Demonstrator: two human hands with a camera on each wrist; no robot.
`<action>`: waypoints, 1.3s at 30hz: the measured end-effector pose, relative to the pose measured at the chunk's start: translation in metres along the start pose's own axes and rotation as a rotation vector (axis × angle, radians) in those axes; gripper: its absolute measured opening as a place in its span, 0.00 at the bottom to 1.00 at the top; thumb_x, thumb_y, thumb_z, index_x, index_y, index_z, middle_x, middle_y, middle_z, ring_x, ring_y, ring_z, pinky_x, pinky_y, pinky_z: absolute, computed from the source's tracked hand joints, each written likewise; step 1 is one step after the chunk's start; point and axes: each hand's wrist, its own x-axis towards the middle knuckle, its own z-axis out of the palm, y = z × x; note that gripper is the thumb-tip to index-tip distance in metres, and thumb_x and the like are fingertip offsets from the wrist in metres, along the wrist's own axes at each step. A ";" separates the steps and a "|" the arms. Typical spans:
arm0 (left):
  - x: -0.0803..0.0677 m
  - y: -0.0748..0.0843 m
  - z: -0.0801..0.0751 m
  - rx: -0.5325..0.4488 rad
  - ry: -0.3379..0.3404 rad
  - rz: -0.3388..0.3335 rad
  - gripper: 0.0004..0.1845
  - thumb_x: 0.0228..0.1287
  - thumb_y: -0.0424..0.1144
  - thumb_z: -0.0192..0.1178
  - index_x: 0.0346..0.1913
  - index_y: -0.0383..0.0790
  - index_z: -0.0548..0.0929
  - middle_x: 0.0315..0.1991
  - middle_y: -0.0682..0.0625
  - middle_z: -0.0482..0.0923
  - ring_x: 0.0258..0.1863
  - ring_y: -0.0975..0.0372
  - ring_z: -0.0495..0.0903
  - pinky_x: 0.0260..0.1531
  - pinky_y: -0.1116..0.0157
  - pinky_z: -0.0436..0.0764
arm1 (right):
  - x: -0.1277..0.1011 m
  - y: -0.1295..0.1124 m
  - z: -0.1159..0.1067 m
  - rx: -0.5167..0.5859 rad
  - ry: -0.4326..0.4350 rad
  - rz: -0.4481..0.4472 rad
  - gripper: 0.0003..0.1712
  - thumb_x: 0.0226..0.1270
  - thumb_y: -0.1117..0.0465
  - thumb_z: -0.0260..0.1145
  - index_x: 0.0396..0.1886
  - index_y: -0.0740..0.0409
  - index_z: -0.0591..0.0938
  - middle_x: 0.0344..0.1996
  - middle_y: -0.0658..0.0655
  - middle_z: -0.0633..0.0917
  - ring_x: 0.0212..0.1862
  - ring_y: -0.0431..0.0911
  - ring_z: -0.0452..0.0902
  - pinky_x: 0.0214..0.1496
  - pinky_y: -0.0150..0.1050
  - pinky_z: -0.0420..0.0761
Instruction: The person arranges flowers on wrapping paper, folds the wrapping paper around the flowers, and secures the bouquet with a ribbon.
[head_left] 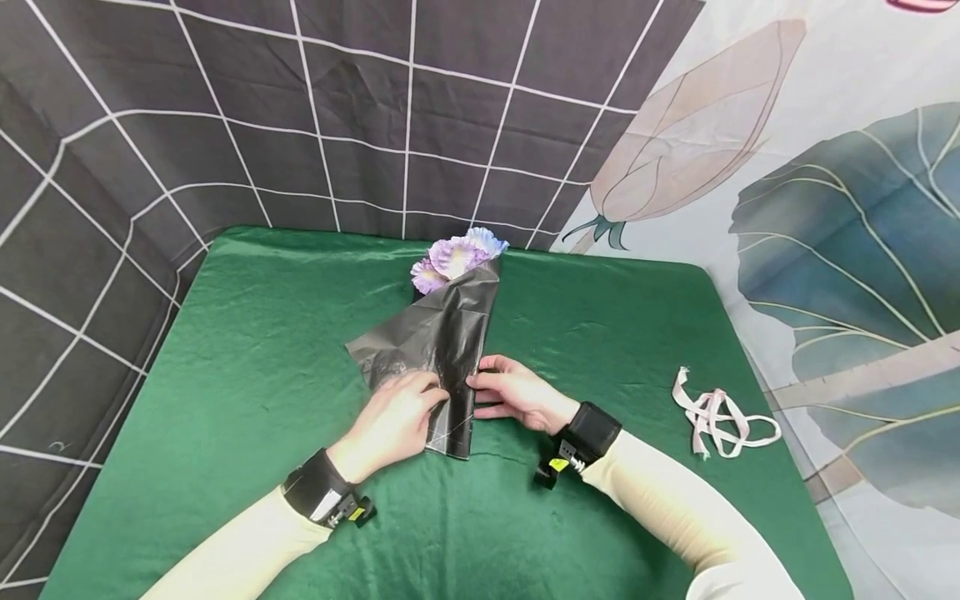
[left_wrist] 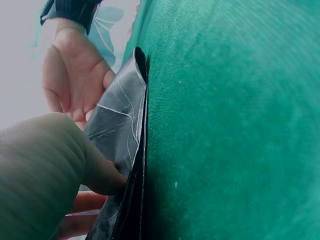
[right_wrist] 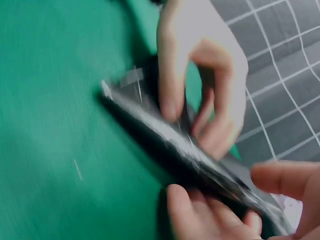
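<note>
Left hand point(head_left: 393, 417) looks to be pinching the black wrap point(head_left: 456, 333) near its lower end; right hand point(head_left: 521, 393), fingers loosely spread, touches the right edge. Wrap lies mid-cloth, flowers point(head_left: 456, 257) poking out its far end. Tip: anchor left, smooth the right fold flat, spare the petals. Pale ribbon point(head_left: 720, 421) well apart, far right on green cloth point(head_left: 262, 333).

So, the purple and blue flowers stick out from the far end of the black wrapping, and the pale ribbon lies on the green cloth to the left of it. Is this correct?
Not quite: the pale ribbon lies on the green cloth to the right of the black wrapping, not the left, as the head view shows. The rest is correct.
</note>
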 end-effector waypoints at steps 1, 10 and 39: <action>0.000 0.000 0.000 -0.003 0.007 -0.001 0.19 0.45 0.31 0.60 0.45 0.44 0.84 0.47 0.47 0.77 0.49 0.54 0.76 0.51 0.55 0.75 | -0.001 0.003 0.002 0.046 -0.017 0.009 0.26 0.63 0.61 0.64 0.57 0.58 0.64 0.42 0.55 0.80 0.45 0.48 0.82 0.44 0.42 0.83; 0.000 0.003 0.003 -0.031 0.040 -0.065 0.11 0.55 0.36 0.57 0.43 0.43 0.81 0.45 0.50 0.76 0.46 0.56 0.76 0.45 0.55 0.76 | -0.002 0.020 0.027 0.163 -0.017 -0.065 0.25 0.66 0.63 0.62 0.61 0.65 0.72 0.50 0.60 0.83 0.49 0.47 0.82 0.53 0.40 0.79; 0.000 0.001 -0.011 -0.180 0.235 -0.060 0.15 0.63 0.40 0.54 0.50 0.43 0.82 0.57 0.46 0.76 0.62 0.55 0.70 0.64 0.55 0.65 | 0.003 0.026 0.004 0.214 0.215 -0.103 0.16 0.63 0.63 0.64 0.50 0.60 0.78 0.33 0.52 0.86 0.31 0.42 0.83 0.32 0.35 0.80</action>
